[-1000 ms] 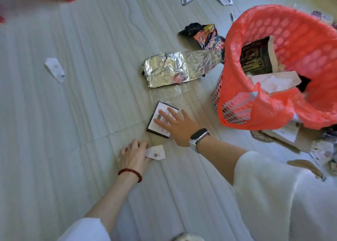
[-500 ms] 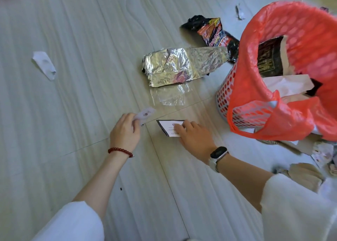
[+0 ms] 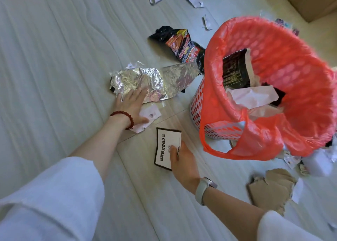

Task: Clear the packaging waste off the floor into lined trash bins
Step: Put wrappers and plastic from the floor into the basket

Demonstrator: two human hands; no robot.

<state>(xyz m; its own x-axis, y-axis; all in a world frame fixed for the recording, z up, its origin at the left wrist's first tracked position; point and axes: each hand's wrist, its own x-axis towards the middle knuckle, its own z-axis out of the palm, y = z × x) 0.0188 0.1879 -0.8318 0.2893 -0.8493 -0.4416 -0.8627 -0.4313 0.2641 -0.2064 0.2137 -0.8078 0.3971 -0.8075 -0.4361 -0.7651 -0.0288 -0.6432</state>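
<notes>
**Gathering foil and card beside the lined bin**

Step, as we judge it: collect the loose pieces nearest our hands, then tip them into the bin; best done by bunching the foil inward with the fingertips before lifting, so it folds rather than slides on the smooth floor (image 3: 54,62); we should keep the scrap trapped while doing so.

Left to right: our left hand (image 3: 132,105) lies with fingers straight and spread, tips pressing the near edge of the crumpled foil wrapper (image 3: 155,82); thin, silvery, creased, likely springy; under the thumb a small white paper scrap (image 3: 151,114), soft and torn-edged, is pinned against the palm.

Just right of that thumb, the black-bordered card (image 3: 165,146), flat, stiff and rectangular, is pinched at its right edge by our right hand (image 3: 184,162), thumb on top, other fingers hidden behind.

Beyond the foil lies a glossy black-and-red snack bag (image 3: 184,47); right of our right-hand fingers, close by, stands the perforated bin (image 3: 198,105) with its thin red liner (image 3: 291,73), already holding paper; torn brown cardboard (image 3: 271,188) lies nearer our wrist.
</notes>
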